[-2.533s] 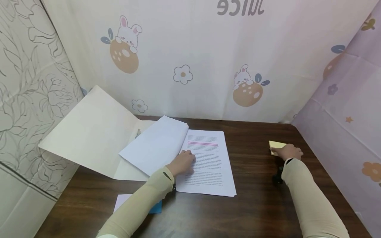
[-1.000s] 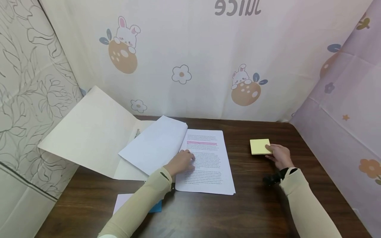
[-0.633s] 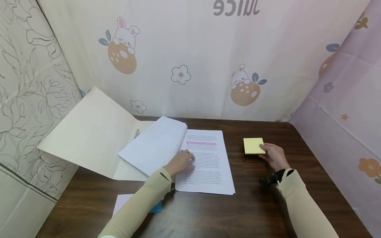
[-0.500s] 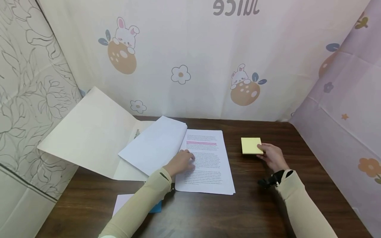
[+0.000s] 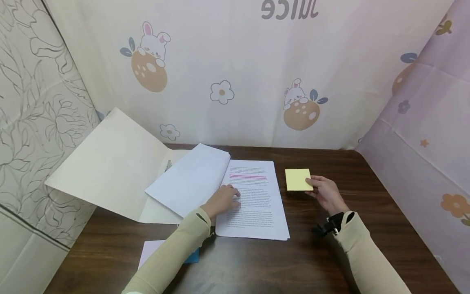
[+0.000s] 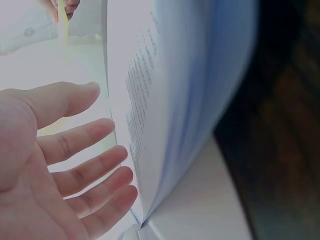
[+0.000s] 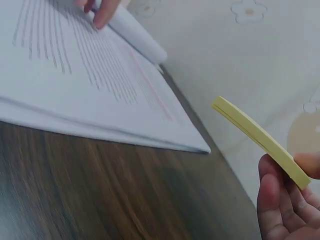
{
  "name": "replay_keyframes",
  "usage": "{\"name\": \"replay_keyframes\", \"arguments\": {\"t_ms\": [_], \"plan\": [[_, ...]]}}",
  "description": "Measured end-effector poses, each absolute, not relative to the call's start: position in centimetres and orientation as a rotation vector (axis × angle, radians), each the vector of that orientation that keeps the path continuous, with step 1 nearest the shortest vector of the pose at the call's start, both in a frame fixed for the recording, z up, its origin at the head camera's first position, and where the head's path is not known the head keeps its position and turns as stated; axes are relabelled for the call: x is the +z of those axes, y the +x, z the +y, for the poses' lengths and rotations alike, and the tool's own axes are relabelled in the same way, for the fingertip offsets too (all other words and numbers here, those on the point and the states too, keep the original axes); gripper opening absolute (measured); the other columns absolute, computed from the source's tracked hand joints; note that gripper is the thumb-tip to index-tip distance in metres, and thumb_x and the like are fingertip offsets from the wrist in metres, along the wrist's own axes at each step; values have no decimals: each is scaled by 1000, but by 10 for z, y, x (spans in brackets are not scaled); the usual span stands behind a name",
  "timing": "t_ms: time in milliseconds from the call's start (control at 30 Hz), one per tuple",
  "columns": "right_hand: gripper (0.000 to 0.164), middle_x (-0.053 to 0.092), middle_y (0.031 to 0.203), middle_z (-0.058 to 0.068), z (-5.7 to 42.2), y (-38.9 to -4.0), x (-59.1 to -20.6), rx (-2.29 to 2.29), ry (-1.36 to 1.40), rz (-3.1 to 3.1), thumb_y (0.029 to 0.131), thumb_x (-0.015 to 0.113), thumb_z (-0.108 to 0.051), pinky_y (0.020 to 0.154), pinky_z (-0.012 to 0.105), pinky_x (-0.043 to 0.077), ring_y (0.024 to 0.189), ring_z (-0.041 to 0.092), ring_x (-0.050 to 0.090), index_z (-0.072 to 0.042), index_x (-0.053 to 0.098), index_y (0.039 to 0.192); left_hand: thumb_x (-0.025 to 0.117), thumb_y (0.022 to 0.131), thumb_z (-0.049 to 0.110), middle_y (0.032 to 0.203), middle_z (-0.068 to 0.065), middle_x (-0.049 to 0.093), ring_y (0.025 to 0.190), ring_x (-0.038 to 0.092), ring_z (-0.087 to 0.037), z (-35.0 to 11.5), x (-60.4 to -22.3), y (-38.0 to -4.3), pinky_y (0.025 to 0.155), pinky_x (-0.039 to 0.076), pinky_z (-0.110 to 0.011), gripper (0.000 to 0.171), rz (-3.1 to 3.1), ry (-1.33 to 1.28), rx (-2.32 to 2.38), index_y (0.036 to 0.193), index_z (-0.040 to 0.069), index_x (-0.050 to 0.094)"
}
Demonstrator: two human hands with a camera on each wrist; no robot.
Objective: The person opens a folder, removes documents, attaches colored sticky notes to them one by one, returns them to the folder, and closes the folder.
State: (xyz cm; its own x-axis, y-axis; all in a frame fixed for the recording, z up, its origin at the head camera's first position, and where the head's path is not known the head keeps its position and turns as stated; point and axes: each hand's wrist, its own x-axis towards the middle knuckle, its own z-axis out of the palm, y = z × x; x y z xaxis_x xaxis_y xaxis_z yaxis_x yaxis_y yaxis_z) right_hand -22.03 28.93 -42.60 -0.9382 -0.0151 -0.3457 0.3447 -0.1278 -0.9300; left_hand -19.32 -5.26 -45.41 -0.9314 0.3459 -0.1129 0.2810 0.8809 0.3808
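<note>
My right hand (image 5: 327,194) pinches a yellow sticky note pad (image 5: 297,180) between thumb and fingers, above the table and just right of the papers. In the right wrist view the sticky note pad (image 7: 260,140) shows its edge, gripped at its lower end. My left hand (image 5: 222,200) lies at the fold of a stack of printed pages (image 5: 253,220), whose top page carries a pink highlighted line. Turned-over sheets (image 5: 191,179) lean to the left of it. The left wrist view shows the fingers of my left hand (image 6: 75,165) spread and slightly bent beside the turned sheets.
An open cream folder (image 5: 114,167) lies under the turned sheets, its cover raised toward the left wall. A pale and blue flat item (image 5: 191,256) is partly hidden under my left sleeve. The brown table (image 5: 249,265) ends against a patterned curtain (image 5: 253,114).
My right hand has picked up the sticky note pad from the table's right side and carried it left, close to the pages. My left hand has stayed in place.
</note>
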Motion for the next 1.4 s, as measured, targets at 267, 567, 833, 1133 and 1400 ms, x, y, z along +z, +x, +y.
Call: {"name": "replay_keyframes", "arguments": {"t_ms": [267,567,833,1133,1400], "plan": [[19,64,85,-8,272,-215,-420,-2174,337,1867,93,65,-13,70,23,55,74,6,62,-10,53,107,65,92,28,122,-8,63,116,57,-25,-53,-457,-194,103,46,-39,34,2879,445,629,120,10,66],[35,64,92,-8,250,-209,-414,-2075,304,1980,93,66,-18,73,22,56,80,5,66,-6,48,120,60,94,27,121,-9,65,116,61,-25,-50,-455,-196,101,48,-38,34,2887,466,781,123,9,64],[40,63,98,-5,233,-204,-412,-2020,254,2031,95,63,-17,75,23,55,83,7,65,-2,45,127,62,94,24,119,-8,66,108,64,-21,-45,-450,-193,92,52,-37,34,2860,426,1036,124,9,63],[46,61,116,6,214,-198,-414,-1980,212,2044,95,61,-18,83,27,55,89,11,66,0,42,133,59,96,26,111,-4,68,101,62,-18,-39,-439,-191,89,52,-35,33,2746,303,1314,125,12,62],[41,64,110,6,198,-194,-419,-1988,168,2017,94,60,-11,76,26,56,87,12,67,2,43,129,54,99,36,110,-4,69,97,67,-18,-36,-437,-190,86,55,-35,39,2533,207,1513,129,13,60]]}}
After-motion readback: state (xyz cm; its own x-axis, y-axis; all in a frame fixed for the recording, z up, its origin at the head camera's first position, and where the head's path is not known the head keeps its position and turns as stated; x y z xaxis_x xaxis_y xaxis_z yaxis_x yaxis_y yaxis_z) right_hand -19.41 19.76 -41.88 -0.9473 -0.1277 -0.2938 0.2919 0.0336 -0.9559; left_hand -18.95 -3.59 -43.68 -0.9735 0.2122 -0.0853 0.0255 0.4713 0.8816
